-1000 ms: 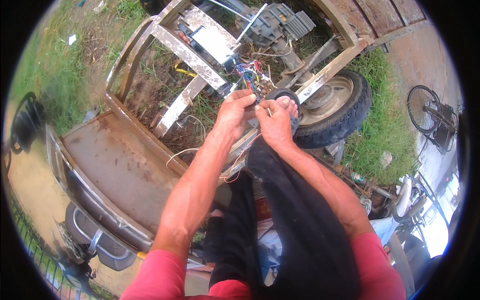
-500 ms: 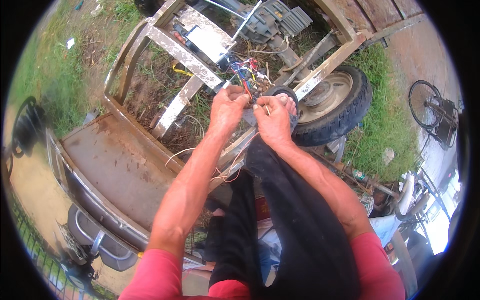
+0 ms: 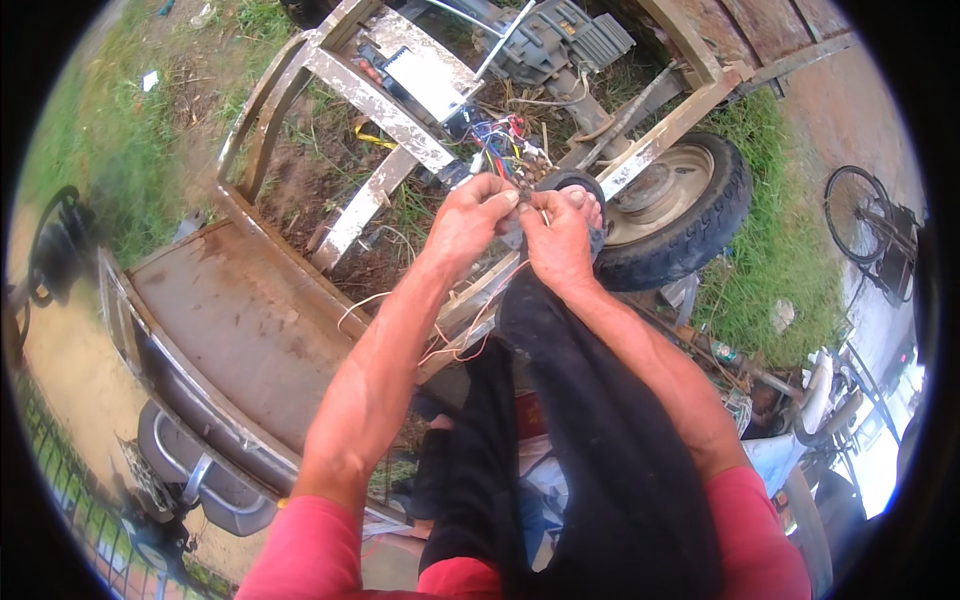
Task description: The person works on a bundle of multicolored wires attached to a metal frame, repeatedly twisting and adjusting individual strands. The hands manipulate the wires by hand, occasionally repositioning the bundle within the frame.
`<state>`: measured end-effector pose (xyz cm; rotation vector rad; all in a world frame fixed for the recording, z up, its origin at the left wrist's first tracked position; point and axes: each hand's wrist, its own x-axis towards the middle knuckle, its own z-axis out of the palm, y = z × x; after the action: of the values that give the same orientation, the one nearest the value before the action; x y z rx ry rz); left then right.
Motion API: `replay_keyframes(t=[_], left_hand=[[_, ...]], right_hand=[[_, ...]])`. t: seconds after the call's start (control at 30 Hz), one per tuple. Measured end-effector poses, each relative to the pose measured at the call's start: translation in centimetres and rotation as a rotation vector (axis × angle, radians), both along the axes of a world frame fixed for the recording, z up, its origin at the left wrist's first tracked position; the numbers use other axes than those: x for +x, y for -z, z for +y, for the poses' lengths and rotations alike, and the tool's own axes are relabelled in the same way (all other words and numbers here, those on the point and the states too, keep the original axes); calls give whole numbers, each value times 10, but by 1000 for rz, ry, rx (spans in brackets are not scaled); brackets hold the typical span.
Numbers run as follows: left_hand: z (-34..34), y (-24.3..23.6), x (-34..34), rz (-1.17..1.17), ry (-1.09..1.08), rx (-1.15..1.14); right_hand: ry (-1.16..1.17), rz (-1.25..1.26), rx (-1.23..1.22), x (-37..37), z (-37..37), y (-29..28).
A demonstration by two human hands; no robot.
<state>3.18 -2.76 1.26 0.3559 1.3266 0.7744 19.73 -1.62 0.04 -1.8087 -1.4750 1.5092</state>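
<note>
My left hand (image 3: 470,220) and my right hand (image 3: 560,240) meet in front of me, thumbs and fingertips pinched close together. Thin wires come down from a tangled bundle of coloured wires (image 3: 495,138) to the fingertips of both hands. The exact ends between the fingers are too small to make out. A short pale, thin piece (image 3: 545,215) pokes out by my right thumb. Just beyond the hands, the bundle leads up to a flat silver-white box (image 3: 425,82) on the frame. My sandalled foot (image 3: 580,195) rests right behind my right hand.
A worn metal vehicle frame (image 3: 380,115) surrounds the work, with a wheel (image 3: 685,215) on the right and a motor and axle (image 3: 550,50) beyond. A rusty floor panel (image 3: 235,325) lies to the left. Loose pinkish wire (image 3: 465,345) trails below my hands. A bicycle (image 3: 870,225) stands far right.
Both hands have shifted slightly right, and the left fingertips have come up against the right ones. The view has moved a little.
</note>
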Motion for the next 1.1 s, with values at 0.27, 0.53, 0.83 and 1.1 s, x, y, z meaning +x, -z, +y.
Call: replay_keyframes(t=[0.27, 0.53, 0.83, 1.1], left_hand=[[-55, 11, 2, -469, -409, -21], [-50, -2, 2, 416, 190, 332], [-64, 21, 8, 79, -278, -22], [-34, 7, -2, 109, -95, -65]], right_hand=[[-143, 15, -182, 1, 10, -14], [-26, 143, -524, 20, 16, 18], [-76, 101, -478, 13, 19, 12], [-74, 40, -371, 4, 18, -8]])
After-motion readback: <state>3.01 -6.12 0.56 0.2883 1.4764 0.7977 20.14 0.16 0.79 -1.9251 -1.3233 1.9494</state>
